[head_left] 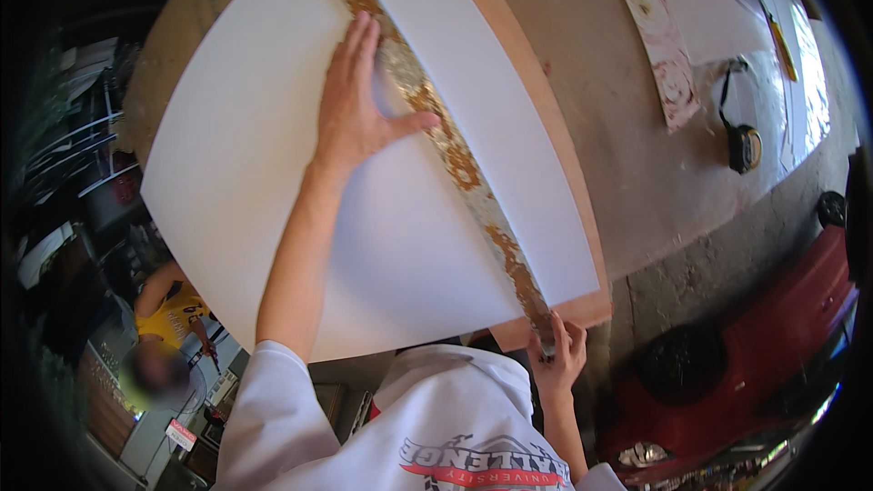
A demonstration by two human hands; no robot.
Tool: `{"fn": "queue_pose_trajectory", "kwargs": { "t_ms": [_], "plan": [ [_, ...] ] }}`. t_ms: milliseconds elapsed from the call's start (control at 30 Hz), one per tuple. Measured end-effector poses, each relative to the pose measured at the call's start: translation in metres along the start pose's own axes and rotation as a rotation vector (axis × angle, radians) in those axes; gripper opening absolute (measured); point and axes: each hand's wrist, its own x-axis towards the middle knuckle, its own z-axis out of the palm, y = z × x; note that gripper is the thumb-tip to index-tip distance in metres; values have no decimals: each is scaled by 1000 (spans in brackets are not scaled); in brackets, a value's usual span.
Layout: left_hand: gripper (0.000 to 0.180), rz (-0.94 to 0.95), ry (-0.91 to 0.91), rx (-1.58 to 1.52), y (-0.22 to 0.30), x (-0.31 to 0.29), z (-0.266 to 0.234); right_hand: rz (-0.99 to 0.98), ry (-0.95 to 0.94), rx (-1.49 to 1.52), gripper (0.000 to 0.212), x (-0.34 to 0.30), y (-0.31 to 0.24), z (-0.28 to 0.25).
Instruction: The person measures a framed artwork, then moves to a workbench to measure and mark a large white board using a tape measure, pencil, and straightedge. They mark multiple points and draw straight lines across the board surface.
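A long flat metal bar [497,238], patched with rust, lies slantwise across a large white sheet [232,173]. My left hand [359,114] rests on the sheet and the bar with its fingers stretched out and its thumb spread, the fingertips and thumb touching the bar. At the bar's near end, my right hand [559,359] is closed, thumb and fingers on either side of that end. Whether anything else is inside its grip cannot be made out. Brown board [596,309] shows beneath the sheet along its right and near edges.
On the grey table [618,182] to the right are a tape measure [744,147], a yellow-handled cutter [782,50] and a flower-printed strip [668,55]. A red car [727,355] stands at lower right. At lower left is a person in a yellow top [173,314].
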Motion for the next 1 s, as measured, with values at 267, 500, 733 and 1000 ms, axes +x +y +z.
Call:
{"fn": "queue_pose_trajectory", "kwargs": {
  "t_ms": [267, 500, 733, 1000],
  "plan": [
    [134, -46, -38, 15, 4, -1, -1, -25, 1, 19, 63, 1, -1, -1],
    [135, -38, -36, 40, 3, 0, -1, 10, -2, 69, 64, -2, -2, 2],
    [136, -49, -43, 48, 3, -2, 0, 42, -6, 110, 64, -5, -1, 2],
    [137, -70, -75, 62, 7, -1, -4, 23, 23, 4, 50, 1, -5, -10]
  ]
}}
